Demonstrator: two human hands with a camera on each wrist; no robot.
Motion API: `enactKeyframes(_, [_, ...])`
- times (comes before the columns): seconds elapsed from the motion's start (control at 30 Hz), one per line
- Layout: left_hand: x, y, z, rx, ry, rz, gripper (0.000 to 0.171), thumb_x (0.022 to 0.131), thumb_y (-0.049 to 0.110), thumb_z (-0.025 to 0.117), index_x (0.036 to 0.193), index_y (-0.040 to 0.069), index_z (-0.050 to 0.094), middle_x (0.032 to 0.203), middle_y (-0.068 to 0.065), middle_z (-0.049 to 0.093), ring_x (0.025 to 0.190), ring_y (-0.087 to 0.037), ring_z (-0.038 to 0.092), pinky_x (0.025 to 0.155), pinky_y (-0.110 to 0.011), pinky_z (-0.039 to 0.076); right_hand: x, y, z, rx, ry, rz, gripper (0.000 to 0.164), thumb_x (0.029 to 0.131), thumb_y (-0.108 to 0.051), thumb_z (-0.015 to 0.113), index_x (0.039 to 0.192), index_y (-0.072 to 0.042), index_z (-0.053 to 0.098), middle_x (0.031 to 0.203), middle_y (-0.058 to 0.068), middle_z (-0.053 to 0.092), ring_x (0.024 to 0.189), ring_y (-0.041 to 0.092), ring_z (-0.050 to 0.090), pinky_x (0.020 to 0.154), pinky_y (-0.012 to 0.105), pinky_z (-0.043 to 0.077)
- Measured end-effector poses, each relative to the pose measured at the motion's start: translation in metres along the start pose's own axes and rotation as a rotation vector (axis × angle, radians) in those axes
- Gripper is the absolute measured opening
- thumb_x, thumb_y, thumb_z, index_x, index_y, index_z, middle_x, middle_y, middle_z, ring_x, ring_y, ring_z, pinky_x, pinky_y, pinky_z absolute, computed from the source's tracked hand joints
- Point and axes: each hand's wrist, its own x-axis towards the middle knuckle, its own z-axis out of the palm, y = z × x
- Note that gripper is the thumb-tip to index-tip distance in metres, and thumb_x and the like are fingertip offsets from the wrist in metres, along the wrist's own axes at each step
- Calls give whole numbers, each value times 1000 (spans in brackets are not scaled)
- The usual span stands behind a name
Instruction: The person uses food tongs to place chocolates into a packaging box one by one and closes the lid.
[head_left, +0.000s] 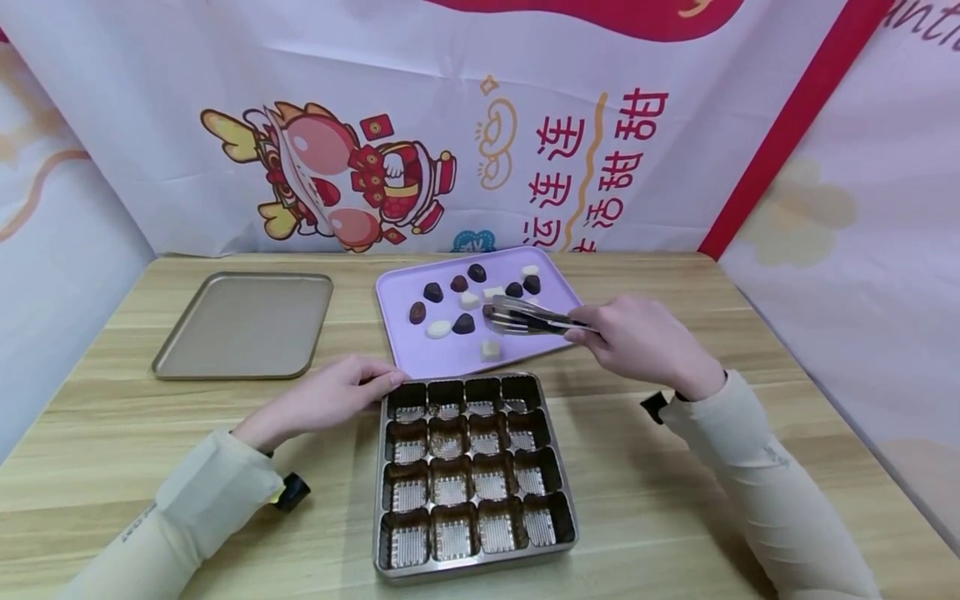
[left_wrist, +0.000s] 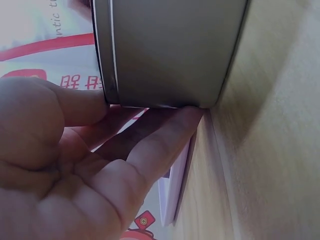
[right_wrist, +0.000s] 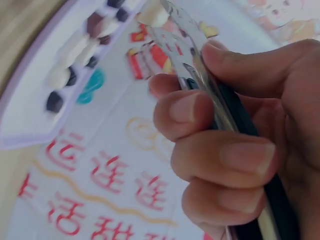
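A metal tin (head_left: 476,569) stands at front centre, its divided brown insert (head_left: 450,475) showing bare compartments. At its back left corner, my left hand (head_left: 337,392) touches the rim with the thumb. In the left wrist view, extended fingers (left_wrist: 160,145) reach along the tin's side (left_wrist: 170,55). My right hand (head_left: 637,342) grips metal tongs (head_left: 532,318) over the lilac tray (head_left: 412,354). Dark chocolates (head_left: 464,323) and white chocolates (head_left: 438,330) lie spread on that tray. A white chocolate (right_wrist: 154,14) shows between the tong tips in the right wrist view.
A bronze-coloured baking tray (head_left: 247,325) lies at the back left of the wooden table (head_left: 645,517). Behind the table hangs a printed cloth (head_left: 427,67), with more cloth along both sides. The lilac tray sits right behind the tin.
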Motion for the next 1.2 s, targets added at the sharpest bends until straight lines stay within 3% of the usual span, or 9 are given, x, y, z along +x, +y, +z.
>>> enactKeyframes(0.17, [-1, -1, -1, -48, -8, -4, 28, 103, 26, 45, 109, 10, 67, 88, 1, 62, 87, -15, 58, 83, -35, 45, -2, -27, -12, 17, 71, -114, 18, 95, -32, 58, 92, -15, 62, 58, -10, 41, 48, 7, 40, 45, 29, 36])
enactKeyframes(0.37, [-2, -4, -2, -129, -37, -26, 32, 103, 27, 44, 117, 6, 65, 112, -3, 63, 109, -21, 57, 94, -38, 41, 2, -57, -16, 44, 58, -211, 17, 95, -36, 57, 89, -20, 58, 62, -13, 43, 50, 5, 42, 45, 26, 37])
enactKeyframes(0.5, [-1, -6, -1, -191, -53, -52, 34, 103, 29, 45, 118, 6, 64, 109, -4, 62, 108, -21, 55, 93, -36, 42, 9, -74, -15, 38, 27, -271, 17, 95, -36, 57, 92, -20, 59, 62, -13, 43, 50, 5, 42, 46, 26, 38])
enactKeyframes(0.67, [0, -6, -1, -306, -93, -65, 27, 102, 21, 45, 105, 2, 64, 99, -9, 57, 99, -21, 56, 88, -32, 46, 21, -86, -14, -27, 20, -327, 21, 95, -36, 58, 84, -18, 52, 55, -10, 37, 46, 8, 37, 40, 26, 31])
enactKeyframes(0.9, [1, -6, 0, -363, -120, -57, 27, 102, 16, 45, 110, -1, 64, 121, -12, 57, 111, -23, 56, 91, -33, 45, 23, -90, -12, -71, -12, -350, 24, 91, -38, 62, 81, -18, 53, 53, -8, 36, 45, 9, 37, 38, 27, 31])
enactKeyframes(1.0, [1, -6, 1, -326, -116, -59, 26, 102, 18, 45, 105, 2, 65, 120, -9, 58, 112, -21, 56, 91, -31, 44, 23, -89, -12, -56, -51, -340, 24, 92, -38, 61, 84, -17, 54, 54, -8, 37, 46, 9, 38, 39, 27, 32])
enactKeyframes(1.1, [1, -6, 1, -272, -112, -57, 26, 102, 22, 46, 96, 4, 64, 100, -5, 59, 93, -16, 56, 81, -29, 47, 23, -86, -15, -18, -85, -333, 23, 93, -38, 60, 90, -15, 57, 56, -9, 41, 48, 8, 40, 43, 27, 37])
enactKeyframes(1.2, [1, -5, 1, -233, -106, -59, 30, 102, 28, 47, 91, 4, 62, 80, -4, 49, 73, -15, 45, 66, -29, 43, 22, -79, -22, 19, -106, -304, 22, 93, -38, 60, 95, -16, 59, 60, -10, 44, 51, 7, 43, 47, 27, 40])
